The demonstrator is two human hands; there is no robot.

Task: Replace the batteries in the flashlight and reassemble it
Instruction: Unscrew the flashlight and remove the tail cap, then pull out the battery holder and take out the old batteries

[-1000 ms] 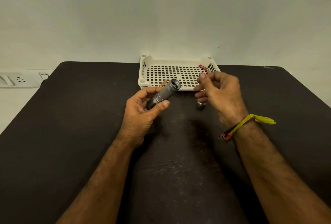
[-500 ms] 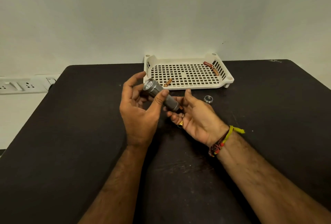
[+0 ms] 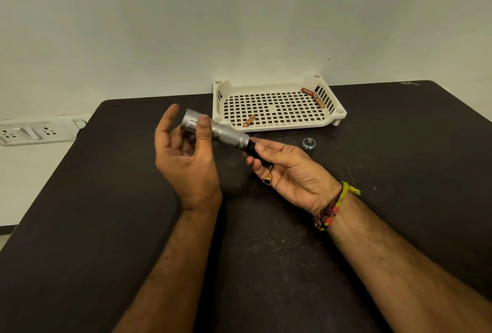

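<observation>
Silver, knurled metal catches the light on the flashlight body [image 3: 221,130], which hangs in the air above the black counter [image 3: 80,226], just in front of the white perforated tray [image 3: 277,122]. Its long axis runs from upper left to lower right, the wide head end pointing up and left, the open tail end pointing down toward the right hand [image 3: 290,173]. The left hand [image 3: 186,157] grasps the head end, thumb pressed over the near side of the barrel, fingers curled behind it, the forefinger standing nearly straight. The right hand lies palm up at the tail, its fingers pinching a black battery holder [image 3: 253,149] that sticks out of the tube; how far it sits inside cannot be told. A ring shows on one finger and threads circle that wrist. The tail cap [image 3: 308,143] rests on the counter, right of the right hand and apart from it. One battery [image 3: 249,121] lies at the tray's near edge, and two batteries [image 3: 314,97] lie at its far right corner.
</observation>
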